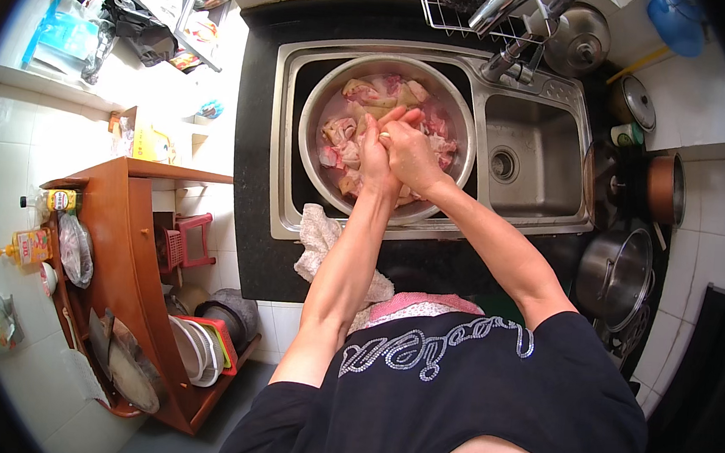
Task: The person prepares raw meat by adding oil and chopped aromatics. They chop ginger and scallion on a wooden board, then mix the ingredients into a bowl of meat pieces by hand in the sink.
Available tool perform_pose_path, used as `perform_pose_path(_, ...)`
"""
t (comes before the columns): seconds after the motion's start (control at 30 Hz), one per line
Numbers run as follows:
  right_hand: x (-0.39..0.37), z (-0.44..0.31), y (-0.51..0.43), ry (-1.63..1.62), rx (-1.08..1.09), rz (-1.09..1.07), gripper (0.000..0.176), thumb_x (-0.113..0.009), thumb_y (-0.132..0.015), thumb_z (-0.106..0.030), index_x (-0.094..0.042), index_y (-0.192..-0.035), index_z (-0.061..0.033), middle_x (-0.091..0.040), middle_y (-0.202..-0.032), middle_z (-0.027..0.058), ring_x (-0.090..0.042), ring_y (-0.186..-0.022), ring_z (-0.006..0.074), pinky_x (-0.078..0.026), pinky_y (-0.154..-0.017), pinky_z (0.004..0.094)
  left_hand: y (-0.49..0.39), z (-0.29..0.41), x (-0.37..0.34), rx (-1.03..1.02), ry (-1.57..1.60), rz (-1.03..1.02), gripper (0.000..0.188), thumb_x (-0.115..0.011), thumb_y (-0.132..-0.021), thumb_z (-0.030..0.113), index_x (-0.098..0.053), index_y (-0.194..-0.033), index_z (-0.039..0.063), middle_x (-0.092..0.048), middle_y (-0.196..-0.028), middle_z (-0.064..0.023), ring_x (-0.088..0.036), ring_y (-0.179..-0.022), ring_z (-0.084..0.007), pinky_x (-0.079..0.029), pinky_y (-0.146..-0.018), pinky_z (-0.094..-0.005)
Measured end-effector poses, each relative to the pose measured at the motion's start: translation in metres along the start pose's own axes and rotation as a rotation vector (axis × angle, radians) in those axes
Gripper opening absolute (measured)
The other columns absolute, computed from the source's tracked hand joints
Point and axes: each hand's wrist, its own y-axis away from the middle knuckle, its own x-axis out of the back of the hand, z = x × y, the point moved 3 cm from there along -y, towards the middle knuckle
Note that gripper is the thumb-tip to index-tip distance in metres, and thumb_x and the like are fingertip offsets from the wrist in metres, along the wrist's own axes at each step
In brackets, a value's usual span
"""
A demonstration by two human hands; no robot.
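My left hand (pixel 377 164) and my right hand (pixel 414 154) are pressed together above a large round metal basin (pixel 308 139). The right hand's fingers are curled against the left palm, while the left fingertips stretch out beyond them. Whether anything lies between the palms is hidden. Below them, chunks of raw meat with skin (pixel 342 130) sit in pinkish water (pixel 328 105). The basin rests in the larger left bowl of a stainless steel double sink (pixel 282 175).
The smaller sink bowl (pixel 534 157) has a drain strainer. A chrome faucet (pixel 509 62) stands behind it, near a wire rack (pixel 437 9). A cloth (pixel 320 239) hangs over the front edge. Steel pot (pixel 614 278) at right; wooden cabinet (pixel 118 252) at left.
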Motion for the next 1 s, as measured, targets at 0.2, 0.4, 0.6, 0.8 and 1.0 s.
perform_pose_path(0.2, -0.003, 0.031, -0.001, -0.012, -0.169, -0.135, 0.020, -0.053, -0.081, -0.016, -0.064, -0.077, 0.0008, -0.063, -0.077, 0.0244, -0.063, -0.077, 0.0392, -0.050, -0.068, 0.0460, -0.002, -0.014, 0.010, 0.122, 0.102, 0.013, 0.061, -0.025, -0.098, 0.048, -0.053, -0.115, -0.003, -0.062, -0.102, -0.0187, -0.059, -0.097, -0.0284, -0.049, -0.086, -0.0390)
perform_pose_path(0.4, -0.005, 0.034, -0.004, 0.136, -0.317, -0.307, 0.029, -0.051, -0.081, -0.024, -0.067, -0.078, 0.0004, -0.065, -0.081, 0.0232, -0.064, -0.080, 0.0380, -0.049, -0.072, 0.0455, -0.007, -0.029, 0.019, 0.170, 0.296, 0.048, 0.057, -0.032, -0.097, 0.048, -0.058, -0.102, -0.003, -0.063, -0.097, -0.0181, -0.060, -0.091, -0.0273, -0.048, -0.086, -0.0390)
perform_pose_path(0.6, -0.008, 0.040, -0.001, -0.011, -0.300, -0.253, 0.033, -0.047, -0.082, -0.025, -0.066, -0.083, 0.0030, -0.064, -0.078, 0.0249, -0.063, -0.078, 0.0392, -0.048, -0.073, 0.0451, -0.017, -0.033, 0.035, 0.188, 0.280, -0.049, 0.055, -0.035, -0.097, 0.048, -0.059, -0.097, -0.002, -0.063, -0.094, -0.0177, -0.059, -0.090, -0.0299, -0.047, -0.086, -0.0400)
perform_pose_path(0.8, 0.000, 0.026, 0.009, -0.394, -0.410, -0.310, 0.035, -0.052, -0.085, -0.021, -0.054, -0.111, 0.0025, -0.061, -0.097, 0.0210, -0.060, -0.090, 0.0300, -0.046, -0.078, 0.0369, -0.018, -0.017, 0.038, -0.040, 0.229, 0.155, 0.046, -0.042, -0.095, 0.046, -0.049, -0.068, 0.010, -0.064, -0.090, -0.0177, -0.060, -0.086, -0.0299, -0.049, -0.083, -0.0393)
perform_pose_path(1.0, 0.007, 0.000, 0.013, -0.319, -0.294, -0.187, 0.036, -0.059, -0.088, -0.023, -0.053, -0.117, -0.0011, -0.062, -0.101, 0.0147, -0.062, -0.089, 0.0234, -0.047, -0.077, 0.0359, -0.012, 0.001, 0.025, -0.122, 0.086, -0.003, 0.051, -0.037, -0.096, 0.049, -0.053, -0.071, 0.008, -0.065, -0.092, -0.0165, -0.060, -0.082, -0.0262, -0.049, -0.077, -0.0368)
